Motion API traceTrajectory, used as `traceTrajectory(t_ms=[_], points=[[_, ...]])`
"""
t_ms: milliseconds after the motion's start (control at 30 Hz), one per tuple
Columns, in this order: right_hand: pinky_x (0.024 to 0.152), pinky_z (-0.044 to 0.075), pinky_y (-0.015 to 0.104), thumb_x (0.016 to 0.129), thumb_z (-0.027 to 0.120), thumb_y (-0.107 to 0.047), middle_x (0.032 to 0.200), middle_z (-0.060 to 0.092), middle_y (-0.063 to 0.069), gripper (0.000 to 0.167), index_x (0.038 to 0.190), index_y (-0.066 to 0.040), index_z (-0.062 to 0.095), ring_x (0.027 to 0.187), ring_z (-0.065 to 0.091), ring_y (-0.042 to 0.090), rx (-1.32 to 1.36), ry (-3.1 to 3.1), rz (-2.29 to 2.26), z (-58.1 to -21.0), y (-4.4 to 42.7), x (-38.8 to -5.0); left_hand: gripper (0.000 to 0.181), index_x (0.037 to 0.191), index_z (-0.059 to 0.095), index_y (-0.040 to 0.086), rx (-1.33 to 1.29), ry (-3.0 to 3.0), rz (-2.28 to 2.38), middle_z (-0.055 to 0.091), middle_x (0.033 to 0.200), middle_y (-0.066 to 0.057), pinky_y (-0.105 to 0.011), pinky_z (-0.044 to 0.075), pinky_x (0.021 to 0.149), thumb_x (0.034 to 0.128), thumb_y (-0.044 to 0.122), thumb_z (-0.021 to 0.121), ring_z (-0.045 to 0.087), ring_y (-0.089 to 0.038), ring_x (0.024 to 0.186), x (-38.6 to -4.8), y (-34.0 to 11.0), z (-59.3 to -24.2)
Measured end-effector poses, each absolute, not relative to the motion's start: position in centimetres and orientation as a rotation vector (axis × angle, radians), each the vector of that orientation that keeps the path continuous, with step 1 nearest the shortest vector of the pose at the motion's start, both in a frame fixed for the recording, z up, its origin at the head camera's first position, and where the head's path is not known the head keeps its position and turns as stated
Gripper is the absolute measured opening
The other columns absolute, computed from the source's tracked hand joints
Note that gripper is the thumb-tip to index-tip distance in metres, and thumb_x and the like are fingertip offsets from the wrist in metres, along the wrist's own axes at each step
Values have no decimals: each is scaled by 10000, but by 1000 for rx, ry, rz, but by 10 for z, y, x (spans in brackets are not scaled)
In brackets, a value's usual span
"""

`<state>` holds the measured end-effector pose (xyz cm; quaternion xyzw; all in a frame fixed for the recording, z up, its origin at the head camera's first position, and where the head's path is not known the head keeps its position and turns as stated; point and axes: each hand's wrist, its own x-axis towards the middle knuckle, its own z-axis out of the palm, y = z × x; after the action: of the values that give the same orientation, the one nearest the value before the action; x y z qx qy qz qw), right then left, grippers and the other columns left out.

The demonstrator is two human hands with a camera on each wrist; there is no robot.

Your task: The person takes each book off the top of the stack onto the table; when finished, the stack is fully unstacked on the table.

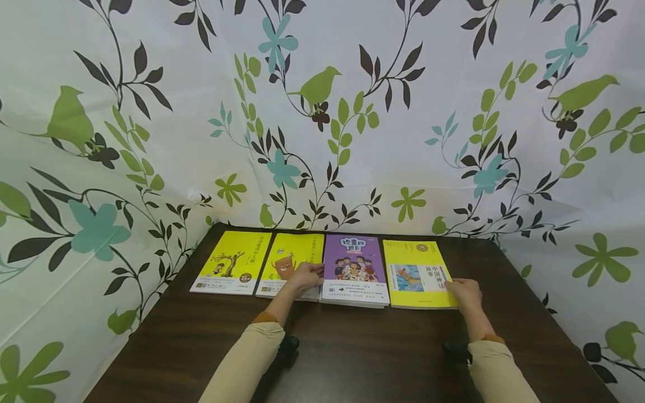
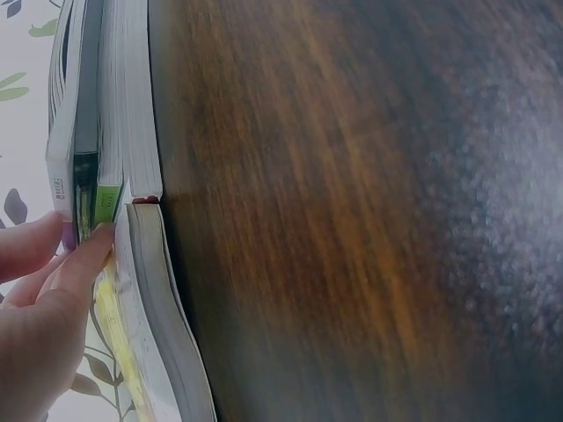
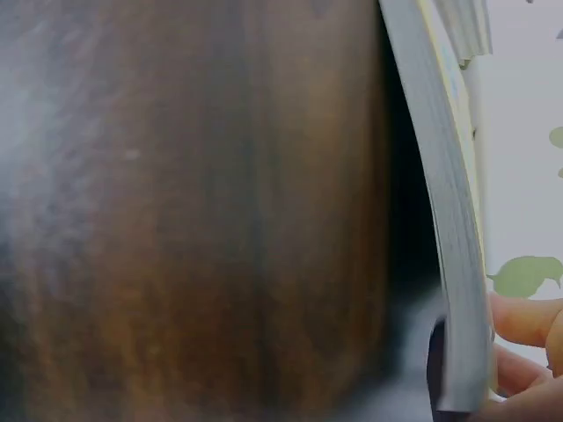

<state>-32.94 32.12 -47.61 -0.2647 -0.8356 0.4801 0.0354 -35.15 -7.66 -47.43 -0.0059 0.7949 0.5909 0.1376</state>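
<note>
In the head view a purple book [image 1: 354,268] lies atop a stack, second from the right. My left hand [image 1: 305,277] reaches over the book with a brown cartoon figure [image 1: 284,267] and pinches the purple book's left edge. The left wrist view shows the thumb at the top book and the fingers along the spines of the books beneath [image 2: 107,204]. My right hand [image 1: 464,292] grips the right edge of a yellow book with a sea picture [image 1: 419,274]. In the right wrist view this book's near edge [image 3: 453,237] stands above the table, a dark gap under it.
Another yellow book [image 1: 232,263] with a tree picture lies at the left end of the row. All rest along the back of a dark wooden table [image 1: 363,352]. A white cloth with leaves and birds [image 1: 322,140] hangs behind and at both sides.
</note>
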Motion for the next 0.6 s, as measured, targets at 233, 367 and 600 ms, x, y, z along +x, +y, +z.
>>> traceTrajectory(t_ms=[233,367,600], points=[[530,453,238,908,514,-143,1076,606,306,447,1246,146,555,774,605,294,-867,-2641,1293,-476,312,-329,526,1402,475,-50,-4,2296,1712,520,1414,-218,-340,490,994,888,-95,577,491,-327,1329,-354,-77,-475],[555,478,256,900,512,-128,1089,582,313,452,1250,159,531,812,607,319,-875,-2662,1275,-474,309,-330,524,1409,463,-52,7,2294,1715,505,1428,-217,-371,470,1032,896,-94,567,481,-335,1336,-353,-76,-473],[760,535,382,920,491,-135,1227,534,343,510,1333,163,465,952,583,367,-893,-2684,1278,-471,305,-328,523,1410,468,-45,-24,2288,1713,492,1443,-209,-426,435,1061,899,-91,572,478,-340,1339,-352,-76,-474]])
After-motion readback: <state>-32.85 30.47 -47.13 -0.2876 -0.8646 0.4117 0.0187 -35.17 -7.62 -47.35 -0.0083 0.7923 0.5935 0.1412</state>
